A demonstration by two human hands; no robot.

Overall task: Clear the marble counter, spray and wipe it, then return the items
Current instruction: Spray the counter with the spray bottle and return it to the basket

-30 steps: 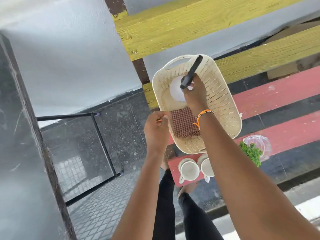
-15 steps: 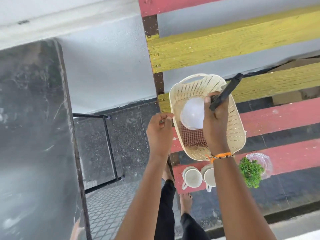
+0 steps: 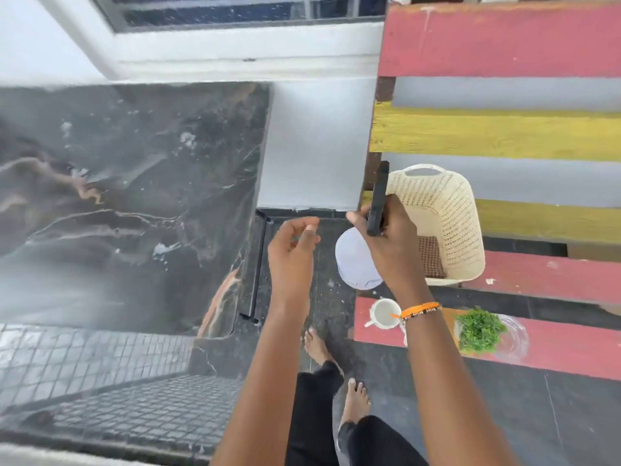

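Note:
The dark marble counter (image 3: 127,196) fills the left half of the view, its top bare with pale streaks. My right hand (image 3: 389,243) grips a white spray bottle (image 3: 354,260) by its black trigger head, held in the air between the counter and the bench. My left hand (image 3: 294,253) hovers beside it, fingers loosely curled, holding nothing. A cream plastic basket (image 3: 450,223) stands on the bench with a checked cloth (image 3: 431,260) inside. A white cup (image 3: 383,312) and a small green plant (image 3: 480,329) in a clear pot sit on the bench's front slat.
The red and yellow slatted bench (image 3: 504,129) takes up the right side. A black metal rail (image 3: 257,267) runs under the counter's right edge. My bare feet (image 3: 336,371) stand on the dark floor between counter and bench. A window sill lies behind the counter.
My right hand has lifted the spray bottle out of the basket and carried it left. My left hand let go of the basket rim. My view swung left onto the counter.

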